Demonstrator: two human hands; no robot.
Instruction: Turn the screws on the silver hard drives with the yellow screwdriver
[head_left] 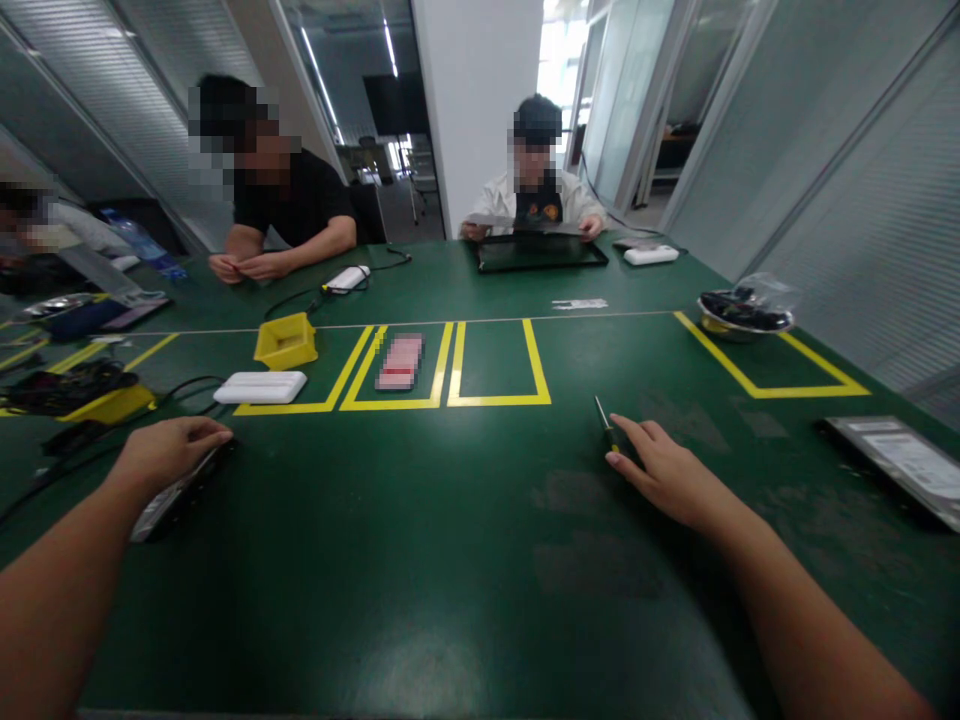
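At the left, my left hand [166, 452] is closed on the upper edge of a hard drive [174, 500], which is tilted with its labelled face partly hidden under the hand. My right hand [660, 468], right of the middle, has its thumb and fingers at the yellow and black handle of a small screwdriver [606, 424]; the metal shaft points away from me. A second hard drive [896, 460] lies label up at the right edge of the green table [420, 520].
Beyond my left hand are a white power bank [260, 387], a yellow bin [286, 341] and black cables [67, 385]. A blurred pink item [400, 362] lies within yellow tape. A bowl [746, 312] stands back right. Two people sit opposite; one holds a dark panel [541, 252].
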